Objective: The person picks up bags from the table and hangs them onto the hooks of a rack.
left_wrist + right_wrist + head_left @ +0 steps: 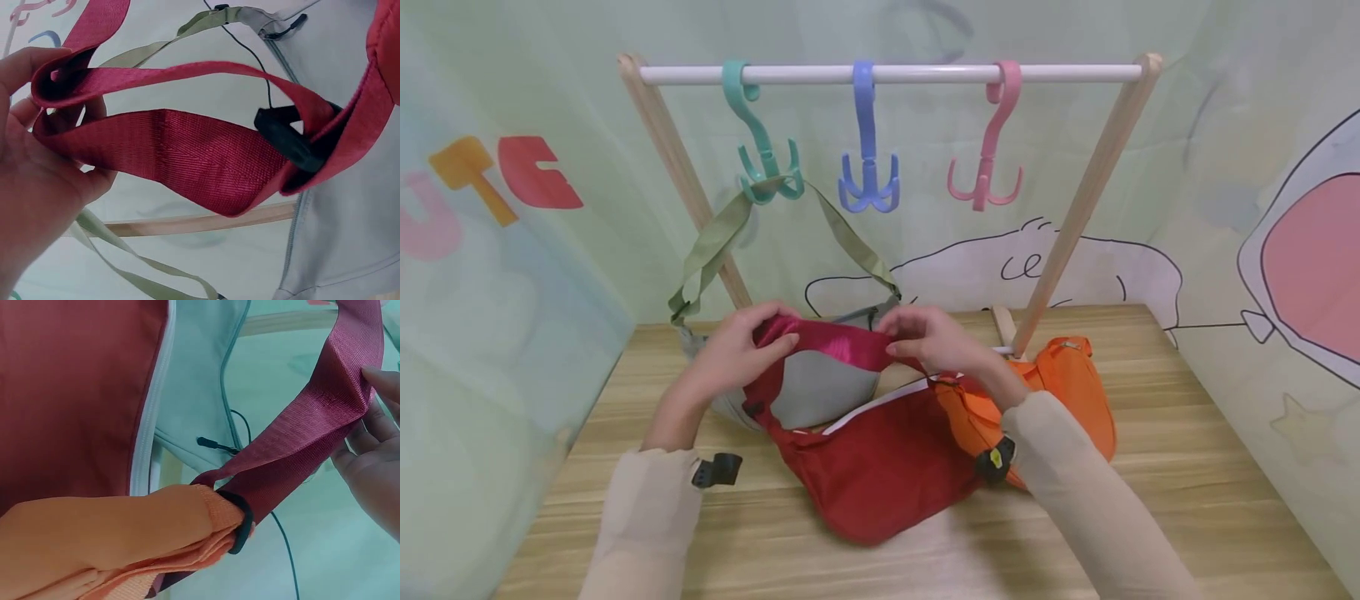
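A dark red shoulder bag [880, 475] with a white zip lies on the wooden table, its wide strap [842, 343] lifted above it. My left hand [733, 354] grips the strap's left part; in the left wrist view the folded red webbing [206, 159] passes through those fingers, near a black buckle [290, 140]. At the strap's right part, my right hand [936, 340] pinches the webbing between thumb and fingers. Behind it sits a grey bag [823, 387], whose sage strap [718, 242] hangs on the green hook [756, 129]. An orange bag [1078, 400] lies beside the red one, partly over it.
A white rail [805, 75] on wooden posts [1086, 200] spans the back. A blue hook [867, 142] and a pink hook [992, 142] hang from it, right of the green one. Printed curtains [1225, 208] surround the table [1187, 467].
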Demonstrator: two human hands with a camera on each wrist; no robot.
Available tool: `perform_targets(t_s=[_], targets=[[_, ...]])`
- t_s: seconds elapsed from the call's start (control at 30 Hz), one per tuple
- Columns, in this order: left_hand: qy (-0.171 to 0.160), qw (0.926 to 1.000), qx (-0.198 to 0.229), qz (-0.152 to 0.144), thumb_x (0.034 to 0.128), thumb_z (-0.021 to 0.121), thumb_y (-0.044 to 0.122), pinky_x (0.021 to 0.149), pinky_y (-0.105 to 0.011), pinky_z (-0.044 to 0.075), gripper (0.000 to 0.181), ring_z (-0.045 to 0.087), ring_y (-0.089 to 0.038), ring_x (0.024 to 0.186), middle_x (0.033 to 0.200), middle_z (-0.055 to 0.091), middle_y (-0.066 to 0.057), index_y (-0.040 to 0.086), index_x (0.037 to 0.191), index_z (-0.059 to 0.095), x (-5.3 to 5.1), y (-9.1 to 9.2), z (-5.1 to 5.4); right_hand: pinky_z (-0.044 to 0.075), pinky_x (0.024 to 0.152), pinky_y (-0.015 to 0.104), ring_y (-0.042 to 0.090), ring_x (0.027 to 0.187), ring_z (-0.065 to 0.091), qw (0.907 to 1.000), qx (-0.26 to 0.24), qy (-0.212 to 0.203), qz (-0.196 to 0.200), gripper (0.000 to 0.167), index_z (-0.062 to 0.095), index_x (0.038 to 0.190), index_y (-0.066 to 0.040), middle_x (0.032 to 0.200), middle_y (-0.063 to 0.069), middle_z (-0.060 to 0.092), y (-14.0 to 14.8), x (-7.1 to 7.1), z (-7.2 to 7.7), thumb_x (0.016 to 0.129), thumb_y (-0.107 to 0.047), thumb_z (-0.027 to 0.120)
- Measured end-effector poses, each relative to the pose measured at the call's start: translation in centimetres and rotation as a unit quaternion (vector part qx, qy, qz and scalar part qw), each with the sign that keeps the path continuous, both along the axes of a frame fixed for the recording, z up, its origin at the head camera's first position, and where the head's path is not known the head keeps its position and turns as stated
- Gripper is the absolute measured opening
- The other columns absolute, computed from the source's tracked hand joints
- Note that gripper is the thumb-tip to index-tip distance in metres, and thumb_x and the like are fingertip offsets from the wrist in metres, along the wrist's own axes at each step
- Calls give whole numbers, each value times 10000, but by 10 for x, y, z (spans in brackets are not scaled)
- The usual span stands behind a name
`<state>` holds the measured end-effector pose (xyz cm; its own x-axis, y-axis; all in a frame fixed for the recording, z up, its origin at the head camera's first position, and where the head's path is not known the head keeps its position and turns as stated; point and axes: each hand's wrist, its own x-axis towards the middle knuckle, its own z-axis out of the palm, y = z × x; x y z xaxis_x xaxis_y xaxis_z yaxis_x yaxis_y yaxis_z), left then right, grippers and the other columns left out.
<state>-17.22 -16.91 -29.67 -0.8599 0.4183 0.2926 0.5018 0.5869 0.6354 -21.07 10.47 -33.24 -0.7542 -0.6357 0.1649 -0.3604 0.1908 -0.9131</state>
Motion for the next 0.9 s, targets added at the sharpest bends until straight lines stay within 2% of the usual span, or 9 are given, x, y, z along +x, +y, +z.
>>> perform_targets(t_s=[0.27,0.4,0.9], targets=[[17,9997,-85,247,876,586,115,558,-315,421,151,491,-202,689,813,574,-73,65,1018,598,3,0,12,468,788,297,200,833,569,9997,-108,221,36,214,598,1054,28,909,103,618,2,-3,19,842,51,585],[9,9997,-57,248,878,584,110,565,-318,436,155,498,-212,703,833,582,-85,57,1023,594,3,1,15,471,796,302,207,848,567,9997,-45,226,62,215,598,1063,23,922,104,615,4,-4,26,851,50,572],[78,9995,-163,245,873,587,104,537,-308,449,153,496,-214,702,817,573,-85,58,1019,596,1,4,18,466,812,308,199,851,571,9997,98,139,195,229,602,1079,35,904,85,620,13,-6,24,852,45,576]])
